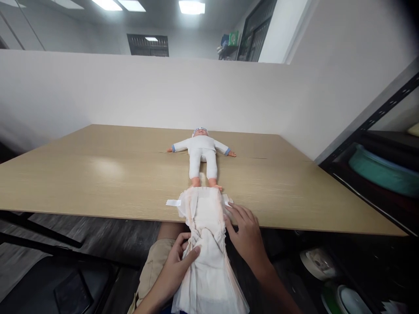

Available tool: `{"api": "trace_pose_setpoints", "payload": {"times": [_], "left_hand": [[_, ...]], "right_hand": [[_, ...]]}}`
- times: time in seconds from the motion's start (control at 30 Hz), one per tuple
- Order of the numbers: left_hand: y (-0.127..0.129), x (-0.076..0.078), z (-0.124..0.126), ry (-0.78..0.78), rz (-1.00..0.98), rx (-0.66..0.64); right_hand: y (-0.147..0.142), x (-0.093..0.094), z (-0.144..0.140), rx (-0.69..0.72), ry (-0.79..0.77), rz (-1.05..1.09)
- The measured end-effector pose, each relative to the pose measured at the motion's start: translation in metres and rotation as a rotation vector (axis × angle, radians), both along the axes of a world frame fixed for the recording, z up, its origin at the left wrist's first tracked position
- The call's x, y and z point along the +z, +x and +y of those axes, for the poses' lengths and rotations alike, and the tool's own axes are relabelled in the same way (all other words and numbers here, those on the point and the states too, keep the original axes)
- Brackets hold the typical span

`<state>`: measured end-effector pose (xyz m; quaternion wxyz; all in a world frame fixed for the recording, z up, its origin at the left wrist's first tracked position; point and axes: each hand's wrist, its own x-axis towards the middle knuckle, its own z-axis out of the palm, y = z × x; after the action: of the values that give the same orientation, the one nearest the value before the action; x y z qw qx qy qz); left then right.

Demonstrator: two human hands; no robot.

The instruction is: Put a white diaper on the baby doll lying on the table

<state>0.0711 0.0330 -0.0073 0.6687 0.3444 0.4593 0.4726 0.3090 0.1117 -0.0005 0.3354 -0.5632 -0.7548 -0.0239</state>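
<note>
The left hand (pixel 178 259) pinches the bunched middle of the white, soft disposable diaper (pixel 204 244), which hangs off the near edge of the tan wooden counter (pixel 98 174). The right hand (pixel 245 231) lies open and flat against its side, steadying it. Beyond both hands, 1 plastic baby doll in white clothes (pixel 202 155) lies face up, feet nearly touching the diaper.

Office-like room: partition wall (pixel 131 87), ceiling panel lights (pixel 191 7)
</note>
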Motion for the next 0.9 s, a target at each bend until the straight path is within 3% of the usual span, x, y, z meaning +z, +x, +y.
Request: {"api": "trace_pose_setpoints", "payload": {"times": [0.13, 0.23, 0.37, 0.47, 0.53, 0.63, 0.77, 0.9], "left_hand": [[-0.001, -0.005, -0.002, 0.007, -0.024, -0.026], [-0.001, -0.004, -0.002, -0.018, -0.034, -0.036], [0.001, 0.001, -0.002, -0.02, -0.024, -0.041], [0.001, 0.0, 0.0, 0.02, -0.001, -0.043], [0.001, -0.004, 0.0, 0.049, 0.008, -0.052], [-0.003, -0.013, 0.001, 0.073, 0.058, -0.096], [-0.022, -0.014, 0.005, 0.163, 0.368, -0.227], [-0.052, 0.009, 0.028, 0.333, 0.732, -0.484]], "right_hand": [[0.018, -0.018, 0.005, -0.175, 0.091, -0.033], [0.015, -0.015, -0.006, -0.214, 0.116, -0.02], [-0.022, 0.012, -0.022, -0.031, 0.032, -0.005], [-0.054, 0.031, -0.016, 0.139, -0.093, -0.031], [-0.07, 0.035, -0.002, 0.193, -0.158, -0.061], [-0.08, 0.027, 0.023, 0.229, -0.261, -0.124], [-0.081, 0.008, 0.041, 0.229, -0.342, -0.18], [-0.08, 0.003, 0.044, 0.215, -0.354, -0.188]]}}
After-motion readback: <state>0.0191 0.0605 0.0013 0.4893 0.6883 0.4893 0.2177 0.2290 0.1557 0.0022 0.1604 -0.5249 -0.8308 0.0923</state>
